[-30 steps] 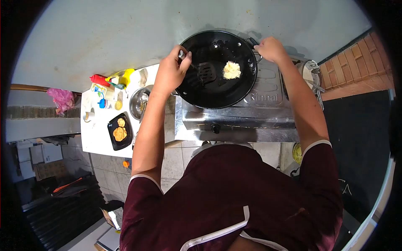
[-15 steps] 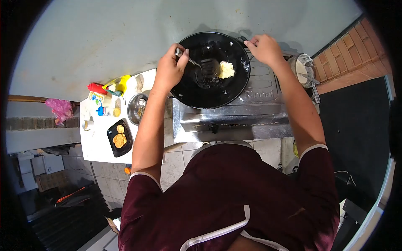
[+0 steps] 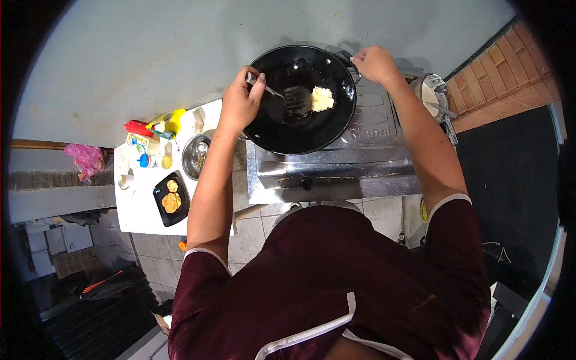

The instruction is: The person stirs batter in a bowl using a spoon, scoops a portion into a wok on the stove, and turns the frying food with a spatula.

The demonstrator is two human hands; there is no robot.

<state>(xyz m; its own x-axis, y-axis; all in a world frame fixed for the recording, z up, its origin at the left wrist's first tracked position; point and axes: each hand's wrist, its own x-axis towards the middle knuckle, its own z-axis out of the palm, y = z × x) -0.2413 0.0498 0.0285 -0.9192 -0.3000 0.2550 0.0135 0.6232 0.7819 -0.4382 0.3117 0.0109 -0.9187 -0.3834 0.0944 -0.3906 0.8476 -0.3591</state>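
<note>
A black wok (image 3: 300, 135) sits on the metal stove (image 3: 336, 174). My left hand (image 3: 242, 96) grips the handle of a slotted spatula (image 3: 296, 101), whose dark blade lies on the wok's bottom. Just right of the blade, touching or nearly touching it, is a pale yellow piece of food (image 3: 322, 99). At the wok's upper right, my right hand (image 3: 373, 63) has its fingers closed on the black loop handle (image 3: 346, 56).
On the white table (image 3: 135, 210) at left are a black plate (image 3: 179, 219) with fried pieces, a metal bowl (image 3: 193, 157), a red bottle (image 3: 138, 128) and a yellow item (image 3: 176, 120). A pot (image 3: 431, 93) with utensils stands right of the stove.
The wok has shifted slightly left in view with both hands. The spatula blade has moved from a gap left of the food to right beside it.
</note>
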